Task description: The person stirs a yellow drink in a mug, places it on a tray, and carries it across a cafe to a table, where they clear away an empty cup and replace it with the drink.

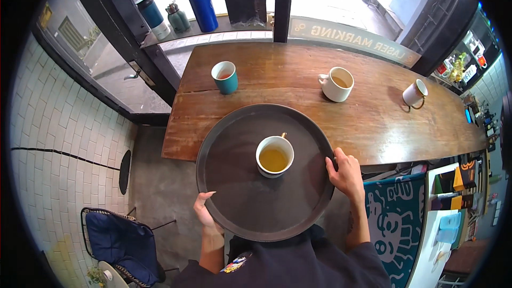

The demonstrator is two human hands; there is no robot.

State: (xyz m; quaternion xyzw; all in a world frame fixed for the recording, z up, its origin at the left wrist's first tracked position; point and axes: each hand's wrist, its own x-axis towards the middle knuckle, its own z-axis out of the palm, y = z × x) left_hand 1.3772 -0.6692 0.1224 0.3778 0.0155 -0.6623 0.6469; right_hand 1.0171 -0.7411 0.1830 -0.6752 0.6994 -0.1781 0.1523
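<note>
A round dark brown tray [234,202] is held level in front of my body, its far part over the near edge of the wooden table. My left hand [204,209] grips its left rim, thumb on top and the other fingers hidden below. At the right rim, my right hand [346,173] is closed on the tray in the same way. A white mug [274,166] with a gold handle stands upright on the tray, holding yellowish liquid. Beyond, on the table, are a teal cup [228,83], a cream mug [336,92] and a white mug with a gold handle [414,93].
The wooden table [277,74] runs along the window. Several bottles, one a blue flask [202,8], stand on the sill. A chair with a navy cushion [120,240] is at lower left, near a white brick wall [69,128]. A shelf counter [432,234] lies right.
</note>
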